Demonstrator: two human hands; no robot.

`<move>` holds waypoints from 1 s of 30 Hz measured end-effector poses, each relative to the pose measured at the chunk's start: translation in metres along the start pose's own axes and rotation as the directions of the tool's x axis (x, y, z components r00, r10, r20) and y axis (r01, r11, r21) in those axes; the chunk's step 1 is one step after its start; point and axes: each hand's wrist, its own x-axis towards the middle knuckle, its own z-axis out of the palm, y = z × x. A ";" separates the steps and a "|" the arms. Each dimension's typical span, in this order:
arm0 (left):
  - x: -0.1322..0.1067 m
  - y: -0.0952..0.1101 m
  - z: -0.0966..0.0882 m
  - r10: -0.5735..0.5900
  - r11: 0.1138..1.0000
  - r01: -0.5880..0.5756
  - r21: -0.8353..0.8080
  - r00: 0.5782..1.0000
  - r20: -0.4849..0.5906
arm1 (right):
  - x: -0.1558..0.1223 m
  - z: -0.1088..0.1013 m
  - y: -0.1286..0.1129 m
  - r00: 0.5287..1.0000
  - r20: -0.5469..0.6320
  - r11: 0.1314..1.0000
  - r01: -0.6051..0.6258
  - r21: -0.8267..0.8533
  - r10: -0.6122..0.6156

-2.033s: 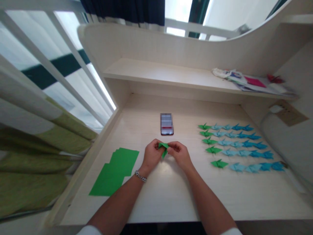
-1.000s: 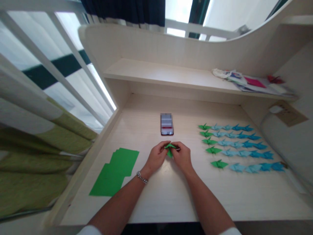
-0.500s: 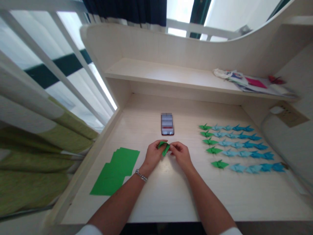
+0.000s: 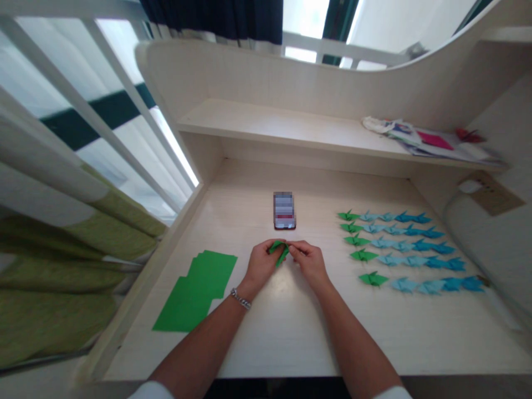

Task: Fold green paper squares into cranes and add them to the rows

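A small folded piece of green origami paper [image 4: 282,257] is held up between my two hands over the middle of the desk. My left hand [image 4: 261,262], with a chain bracelet at the wrist, is closed around its left side. The fingertips of my right hand [image 4: 308,260] pinch its upper right edge. Parts of the folds are hidden behind my fingers. To the left lie several flat green paper sheets [image 4: 195,291], overlapping. On the right, folded paper cranes stand in rows: green cranes [image 4: 363,255] at the left ends, then light blue cranes [image 4: 402,285] and darker blue cranes [image 4: 452,284].
A phone [image 4: 284,210] lies on the desk [image 4: 282,338] just beyond my hands. Papers and a pink item [image 4: 435,139] rest on the shelf [image 4: 270,123] at the back. A white cable [image 4: 451,235] runs down the right side from a wall socket [image 4: 490,194].
My right fingertips have moved slightly up and left, closer to my left hand, on the green paper's upper edge. Everything else is in the same place.
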 end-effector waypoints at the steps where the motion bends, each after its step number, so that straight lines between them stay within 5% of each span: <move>1: 0.000 0.000 0.000 0.000 1.000 0.000 0.006 1.000 0.002 | 0.000 0.000 0.000 1.000 0.008 1.000 0.003 -0.001 -0.003; 17: -0.001 0.004 -0.002 0.097 0.993 -0.100 0.060 0.994 0.043 | -0.003 -0.001 -0.016 0.999 0.043 0.997 0.018 -0.069 -0.015; 24: 0.000 0.001 -0.002 0.145 0.986 -0.141 0.090 0.988 -0.043 | -0.008 0.006 -0.016 0.998 -0.020 0.975 0.058 -0.215 -0.064; 30: 0.000 -0.006 0.002 0.111 0.994 -0.111 -0.006 0.993 0.028 | -0.008 0.006 -0.011 0.989 -0.114 0.951 0.053 -0.304 -0.092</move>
